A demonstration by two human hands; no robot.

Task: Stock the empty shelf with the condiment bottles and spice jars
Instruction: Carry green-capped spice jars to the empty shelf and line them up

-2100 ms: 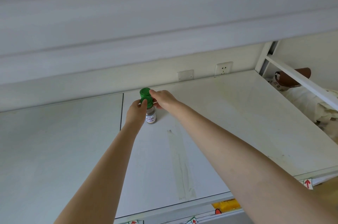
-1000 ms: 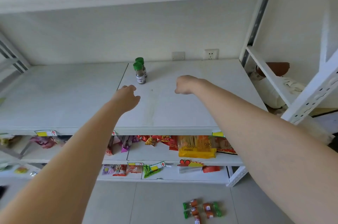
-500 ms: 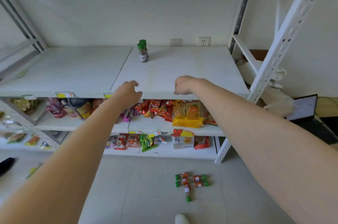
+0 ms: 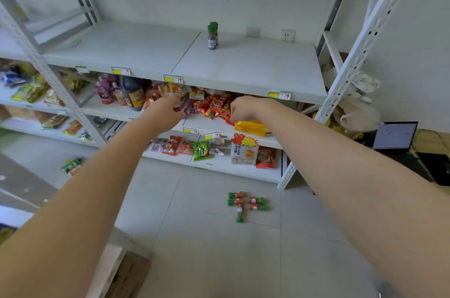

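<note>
The upper shelf (image 4: 243, 66) has broad bare board in front of and on both sides of two jars (image 4: 212, 37), which stand one behind the other near the back. A perforated post (image 4: 360, 49) bounds its right end. The shelf below is packed with snack packets (image 4: 214, 105) and a dark bottle (image 4: 131, 93), leaving little room to reach in. The left hand (image 4: 165, 112) and right hand (image 4: 243, 109) hang in the air before it. On the floor (image 4: 207, 249), five jars (image 4: 244, 202) lie clustered, bare tiles all around; a cardboard box (image 4: 126, 271) sits well apart.
</note>
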